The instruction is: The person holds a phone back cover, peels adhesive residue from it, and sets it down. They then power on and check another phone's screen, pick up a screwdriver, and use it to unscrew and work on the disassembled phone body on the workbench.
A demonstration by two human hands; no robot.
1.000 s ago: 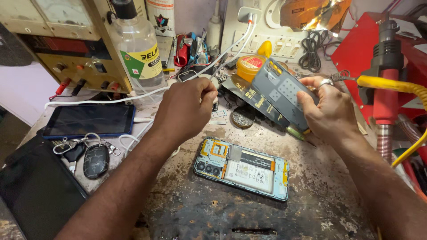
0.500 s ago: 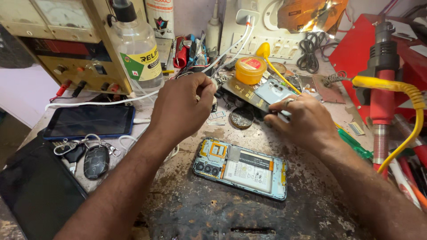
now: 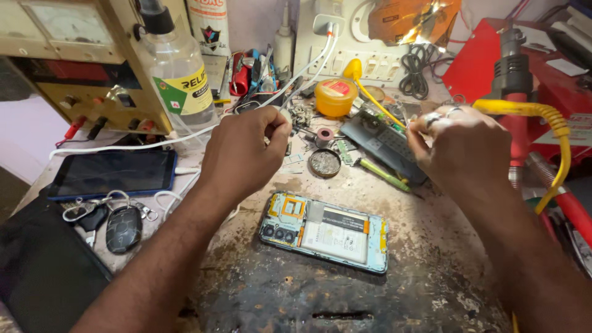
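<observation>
Your left hand (image 3: 246, 154) is curled shut, fingertips pinched on a small part too tiny to identify, just beside the white cable (image 3: 185, 132). Your right hand (image 3: 459, 148) is closed around a thin tool over the grey circuit board (image 3: 382, 142). The opened phone (image 3: 325, 231) lies flat on the desk (image 3: 431, 271), between and below both hands, touched by neither.

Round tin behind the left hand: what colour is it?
Yellow-orange, with a red label on its lid; head view.
</observation>
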